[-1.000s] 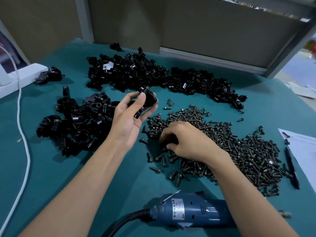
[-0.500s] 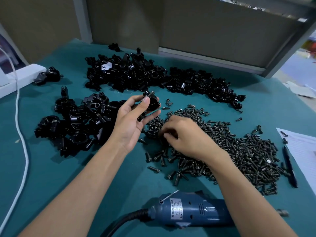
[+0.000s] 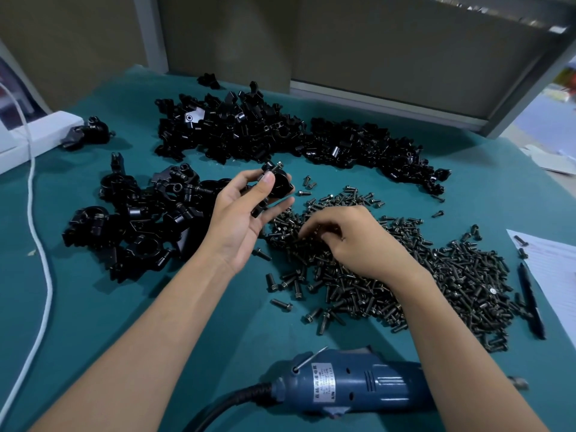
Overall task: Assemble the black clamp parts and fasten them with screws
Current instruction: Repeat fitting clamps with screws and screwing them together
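Picking a screw is the step: the left hand [image 3: 240, 219] grips the black clamp [image 3: 277, 183], the right hand [image 3: 352, 241] curls its fingers among the screws [image 3: 452, 275] — catch unclear — seating one comes next.

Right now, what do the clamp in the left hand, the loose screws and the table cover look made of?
Clamp: glossy black with sharp highlights; coated metal or moulded plastic, can't tell. Screws: dark grey metal, dull sheen, threaded shanks. Table cover: matte teal, no glare; probably fabric or rubber mat.
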A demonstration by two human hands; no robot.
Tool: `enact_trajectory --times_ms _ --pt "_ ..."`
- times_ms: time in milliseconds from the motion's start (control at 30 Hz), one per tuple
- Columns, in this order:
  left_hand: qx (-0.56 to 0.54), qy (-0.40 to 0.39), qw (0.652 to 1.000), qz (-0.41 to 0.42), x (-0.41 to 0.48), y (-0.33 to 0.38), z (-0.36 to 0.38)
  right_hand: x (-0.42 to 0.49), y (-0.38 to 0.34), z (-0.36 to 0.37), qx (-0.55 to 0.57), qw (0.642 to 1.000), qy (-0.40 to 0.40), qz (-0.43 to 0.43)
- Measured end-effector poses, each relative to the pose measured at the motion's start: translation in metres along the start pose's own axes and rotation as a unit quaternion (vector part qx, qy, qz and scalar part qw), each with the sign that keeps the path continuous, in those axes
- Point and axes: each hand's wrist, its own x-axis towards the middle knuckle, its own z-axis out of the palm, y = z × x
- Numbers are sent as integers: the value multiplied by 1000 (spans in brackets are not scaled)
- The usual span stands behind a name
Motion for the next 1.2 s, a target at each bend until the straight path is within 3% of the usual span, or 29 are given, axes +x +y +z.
enact_trajectory --times_ms 300,633,767,900,1200 --pt "2 -4 1000 -6 1 -2 -1 -12 10 -32 2 988 108 109" --pt "-3 -4 1000 -10 0 -3 -1 -28 21 -45 -77 979 -42 184" --pt "-4 -5 1000 -10 0 -2 -1 -36 19 -42 -75 982 -38 169" --pt "-3 -2 1000 -11 -1 -3 -1 -44 12 -36 -101 977 -112 153" --pt "6 -14 1000 -13 -1 -5 0 -40 20 -31 -123 984 -84 93"
